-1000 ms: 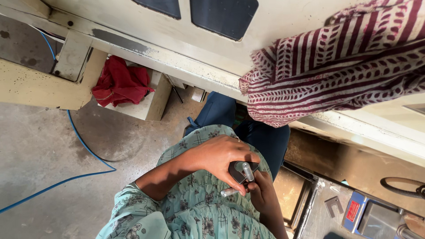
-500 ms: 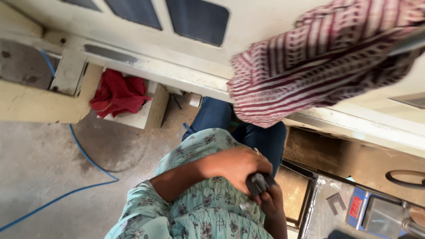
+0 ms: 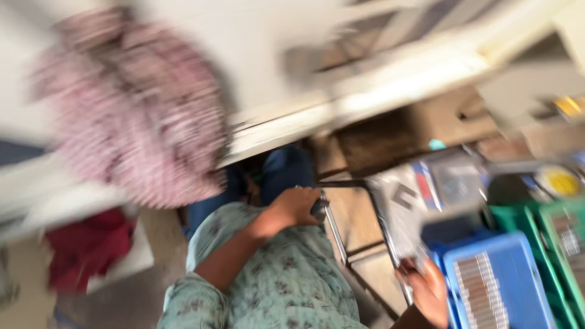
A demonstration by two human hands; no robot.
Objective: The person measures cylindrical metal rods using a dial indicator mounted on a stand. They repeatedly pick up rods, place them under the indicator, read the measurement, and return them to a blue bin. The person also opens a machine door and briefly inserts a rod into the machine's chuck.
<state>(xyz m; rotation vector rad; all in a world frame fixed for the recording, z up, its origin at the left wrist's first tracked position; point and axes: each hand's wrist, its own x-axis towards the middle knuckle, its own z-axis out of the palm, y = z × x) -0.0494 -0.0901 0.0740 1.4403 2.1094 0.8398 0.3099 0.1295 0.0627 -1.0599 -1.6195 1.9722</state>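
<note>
While left hand [image 3: 298, 207] grips a dark object [image 3: 319, 209], right hand [image 3: 429, 291] clasps the metal frame [image 3: 381, 228]

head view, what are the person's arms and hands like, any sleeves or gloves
Both hands are bare, no gloves. The left hand comes out of a short pale green sleeve with a small dark floral print, leaving the forearm uncovered. Only part of the right hand shows, with no sleeve visible. The picture is too blurred to tell rings or bands.

Though blurred, it looks like a small workshop: blue crate [image 3: 496, 286] and green crate [image 3: 557, 237] of parts, metal frame [image 3: 365, 225], bare concrete floor [image 3: 128, 298].
</note>
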